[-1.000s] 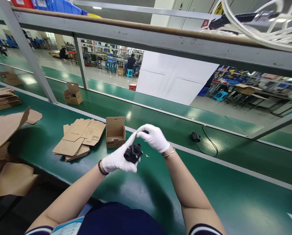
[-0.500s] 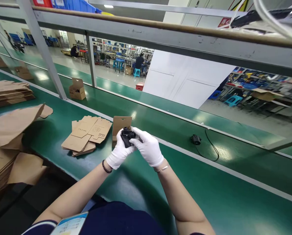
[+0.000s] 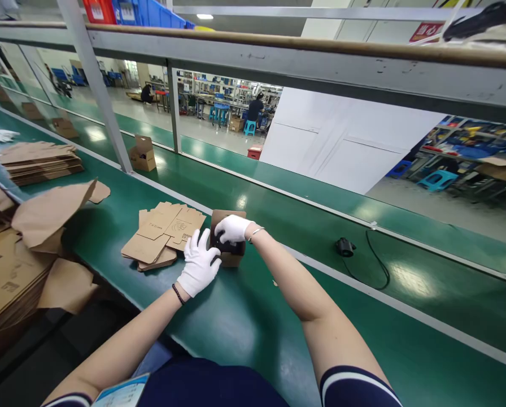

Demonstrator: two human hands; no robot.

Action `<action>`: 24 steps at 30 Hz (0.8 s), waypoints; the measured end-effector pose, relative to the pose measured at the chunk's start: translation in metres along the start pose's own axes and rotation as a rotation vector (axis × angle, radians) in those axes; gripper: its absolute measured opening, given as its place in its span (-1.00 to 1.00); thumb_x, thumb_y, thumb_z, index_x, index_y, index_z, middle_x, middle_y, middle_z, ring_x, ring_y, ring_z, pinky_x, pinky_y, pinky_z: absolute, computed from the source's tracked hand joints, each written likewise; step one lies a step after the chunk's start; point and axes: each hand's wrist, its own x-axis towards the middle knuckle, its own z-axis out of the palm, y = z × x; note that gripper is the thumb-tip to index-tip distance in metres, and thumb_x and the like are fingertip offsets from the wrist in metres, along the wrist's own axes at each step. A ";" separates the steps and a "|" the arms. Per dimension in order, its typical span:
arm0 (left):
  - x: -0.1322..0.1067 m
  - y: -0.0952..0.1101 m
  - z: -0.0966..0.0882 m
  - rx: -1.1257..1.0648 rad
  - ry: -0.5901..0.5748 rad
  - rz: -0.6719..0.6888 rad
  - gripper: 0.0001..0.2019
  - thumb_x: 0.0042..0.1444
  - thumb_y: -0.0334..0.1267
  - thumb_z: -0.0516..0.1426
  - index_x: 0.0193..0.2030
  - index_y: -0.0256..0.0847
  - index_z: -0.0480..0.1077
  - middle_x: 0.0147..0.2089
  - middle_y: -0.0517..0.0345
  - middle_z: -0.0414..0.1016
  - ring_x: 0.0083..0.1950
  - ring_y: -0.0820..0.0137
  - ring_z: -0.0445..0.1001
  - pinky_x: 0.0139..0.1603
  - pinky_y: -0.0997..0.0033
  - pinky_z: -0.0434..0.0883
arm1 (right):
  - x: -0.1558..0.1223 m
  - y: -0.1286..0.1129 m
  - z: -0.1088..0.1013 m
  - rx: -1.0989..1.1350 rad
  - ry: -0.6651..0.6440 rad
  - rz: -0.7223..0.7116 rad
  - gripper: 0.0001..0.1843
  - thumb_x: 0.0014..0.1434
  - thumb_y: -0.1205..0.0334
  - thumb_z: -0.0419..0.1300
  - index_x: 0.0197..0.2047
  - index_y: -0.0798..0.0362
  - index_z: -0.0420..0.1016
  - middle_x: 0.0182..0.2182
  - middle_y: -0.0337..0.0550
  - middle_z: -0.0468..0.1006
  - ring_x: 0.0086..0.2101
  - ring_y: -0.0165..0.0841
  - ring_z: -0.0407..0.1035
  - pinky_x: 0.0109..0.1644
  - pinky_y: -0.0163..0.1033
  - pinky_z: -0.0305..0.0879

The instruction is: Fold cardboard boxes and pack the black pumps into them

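A small open cardboard box (image 3: 232,261) stands on the green bench with its back flap raised. My right hand (image 3: 232,228), in a white glove, reaches into its top with fingers curled down. Under those fingers, inside the box, a black device (image 3: 231,247) shows in part; the fingertips are mostly hidden. My left hand (image 3: 199,264), also gloved, is at the box's left side with fingers spread and the thumb close to its edge. Flattened cardboard boxes (image 3: 162,233) lie just left of that hand.
Across a pale strip, another black device (image 3: 345,247) lies with its cable (image 3: 380,265). An open carton (image 3: 143,154) stands near a metal post (image 3: 104,96). Stacked flat cardboard (image 3: 41,161) and brown sheets (image 3: 56,217) are at left. A shelf rail (image 3: 278,56) crosses above.
The black device has gone from between both hands into the box. My right hand has moved over the box; my left hand has let go and spread its fingers. The view has shifted slightly.
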 end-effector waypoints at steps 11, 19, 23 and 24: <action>0.150 -0.117 -0.074 0.452 -0.136 -0.581 -0.08 -0.18 0.28 0.19 0.19 -0.42 0.20 0.16 -0.55 0.32 0.20 -0.32 0.26 0.09 -0.15 0.22 | 0.002 0.003 0.042 -0.191 0.061 0.056 -0.53 0.04 0.23 0.28 0.07 -0.14 0.50 0.06 -0.12 0.49 -0.07 -0.14 0.47 0.08 -0.08 0.30; 0.150 -0.124 -0.082 0.462 -0.141 -0.554 -0.34 0.06 0.17 0.01 0.07 -0.43 0.26 -0.01 -0.44 0.46 0.03 -0.14 0.45 -0.08 0.06 0.35 | 0.029 0.075 -0.006 -0.181 0.298 0.457 -0.61 0.26 0.28 0.05 0.10 0.28 0.41 0.12 0.38 0.34 0.14 0.02 0.26 0.14 0.05 0.21; 0.153 -0.089 -0.104 0.437 0.025 -0.448 -0.40 0.08 0.13 0.03 0.08 -0.36 0.28 0.10 -0.36 0.40 0.12 -0.11 0.39 0.04 0.04 0.32 | 0.040 0.044 0.007 0.082 0.553 0.369 -0.33 0.31 -0.09 -0.03 0.32 0.19 0.11 0.31 0.20 0.12 0.30 -0.13 0.01 0.30 -0.08 0.06; 0.152 -0.075 -0.107 0.388 0.080 -0.378 -0.43 0.09 0.13 0.03 0.06 -0.33 0.31 0.12 -0.31 0.40 0.15 -0.09 0.37 0.08 0.05 0.30 | 0.042 0.031 0.015 0.228 0.631 0.299 -0.28 0.30 -0.13 -0.03 0.36 0.14 0.03 0.33 0.15 0.10 0.31 -0.18 -0.01 0.31 -0.12 0.05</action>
